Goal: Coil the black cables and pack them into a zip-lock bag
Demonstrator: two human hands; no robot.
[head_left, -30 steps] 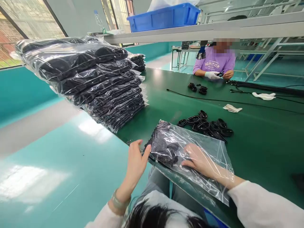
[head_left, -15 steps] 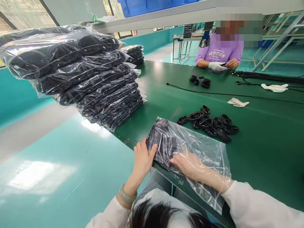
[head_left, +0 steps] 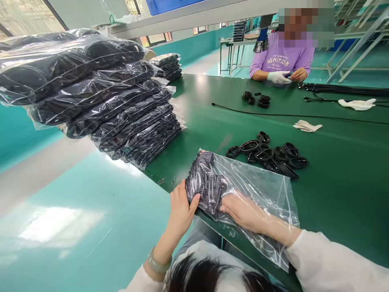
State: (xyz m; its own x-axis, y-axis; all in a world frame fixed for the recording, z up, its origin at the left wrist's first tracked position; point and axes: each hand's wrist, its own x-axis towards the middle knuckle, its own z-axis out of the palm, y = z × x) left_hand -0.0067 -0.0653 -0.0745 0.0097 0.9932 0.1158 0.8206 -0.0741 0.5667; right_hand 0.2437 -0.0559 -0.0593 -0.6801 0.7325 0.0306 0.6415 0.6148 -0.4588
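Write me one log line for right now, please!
left hand: against bag | right hand: inside bag, by dark pieces | black loops: on table, beyond bag

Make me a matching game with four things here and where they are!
1. Right hand
2. Left hand
3. Loose black loops
4. Blue bin

A. On the green table, beyond the clear bag
B. At the picture's top edge
C. Inside the clear bag
D. Touching the bag's packed end from outside

Pairs: 1-C, 2-D, 3-A, 4-B
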